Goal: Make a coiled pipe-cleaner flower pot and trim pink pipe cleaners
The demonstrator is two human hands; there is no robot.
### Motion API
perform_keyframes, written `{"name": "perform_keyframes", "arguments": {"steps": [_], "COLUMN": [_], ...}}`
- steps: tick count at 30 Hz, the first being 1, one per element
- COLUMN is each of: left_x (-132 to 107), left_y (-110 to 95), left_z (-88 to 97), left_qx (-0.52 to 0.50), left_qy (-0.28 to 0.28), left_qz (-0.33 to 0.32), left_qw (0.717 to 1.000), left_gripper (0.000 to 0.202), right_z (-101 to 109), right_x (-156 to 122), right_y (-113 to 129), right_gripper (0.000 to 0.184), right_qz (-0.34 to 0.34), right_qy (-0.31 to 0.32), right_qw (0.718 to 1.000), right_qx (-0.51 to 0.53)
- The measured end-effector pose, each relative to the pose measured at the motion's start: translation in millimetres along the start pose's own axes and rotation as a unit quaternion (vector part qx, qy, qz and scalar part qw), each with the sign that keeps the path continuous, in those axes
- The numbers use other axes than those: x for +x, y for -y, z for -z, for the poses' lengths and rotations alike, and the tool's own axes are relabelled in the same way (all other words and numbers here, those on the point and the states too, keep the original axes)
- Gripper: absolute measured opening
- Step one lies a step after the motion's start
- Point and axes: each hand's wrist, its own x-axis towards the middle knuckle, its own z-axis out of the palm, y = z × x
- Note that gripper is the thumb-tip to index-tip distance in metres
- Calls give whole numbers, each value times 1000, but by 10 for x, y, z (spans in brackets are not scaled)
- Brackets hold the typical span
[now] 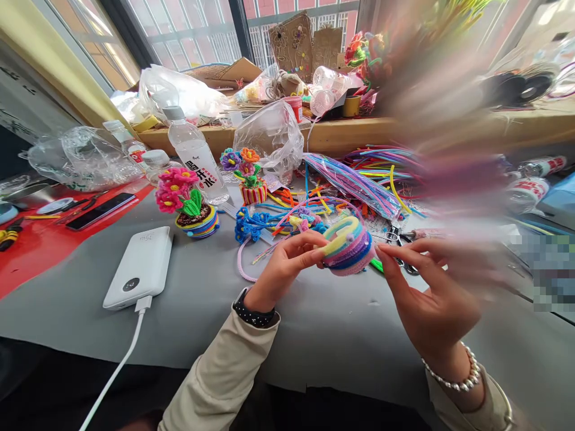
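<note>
My left hand [291, 257] grips the rim of a small round cup [348, 254] wound with pipe cleaners in yellow, teal, purple, pink and blue. The cup is tilted, its opening partly turned toward me. Just to its right, my right hand [426, 281] has thumb and forefinger pinched together close to the wound side. What they pinch, if anything, is too small to tell. Behind the cup lie blue pipe-cleaner flowers [251, 224] and a pink pipe-cleaner loop [245, 263]. Scissors [406, 254] are partly hidden behind my right hand.
A pink flower pot [197, 224], a striped flower pot [254, 191] and a water bottle [197, 155] stand at centre left. A white power bank [139, 266] with a cable lies at left. Bundled pipe cleaners [354, 182] lie behind. A large blurred shape [458, 149] covers the right.
</note>
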Motion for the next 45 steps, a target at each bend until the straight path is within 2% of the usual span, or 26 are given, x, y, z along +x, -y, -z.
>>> {"name": "perform_keyframes", "arguments": {"steps": [6, 20, 29, 34, 42, 45], "left_x": [-4, -13, -17, -15, -8, -7], "left_y": [-4, -26, -17, -16, -9, -2], "left_z": [7, -27, -9, -18, -16, -7], "left_qx": [-1, 8, 3, 12, 15, 11], "left_qy": [22, -1, 20, 7, -5, 0], "left_qz": [-8, 5, -10, -6, 0, -3], "left_qw": [1000, 1000, 1000, 1000, 1000, 1000], "left_gripper": [8, 10, 7, 9, 10, 9], "right_z": [-11, 3, 0, 0, 48, 41], "right_x": [-11, -52, -63, -63, 13, -2], "right_y": [-12, -17, -43, -66, -2, -15], "right_gripper": [20, 25, 31, 33, 25, 27], "right_qz": [16, 38, 92, 110, 153, 148], "right_qy": [-11, 0, -18, -11, -3, -1], "right_qw": [1000, 999, 993, 991, 979, 981], "right_qx": [4, -29, -69, -78, -132, -128]}}
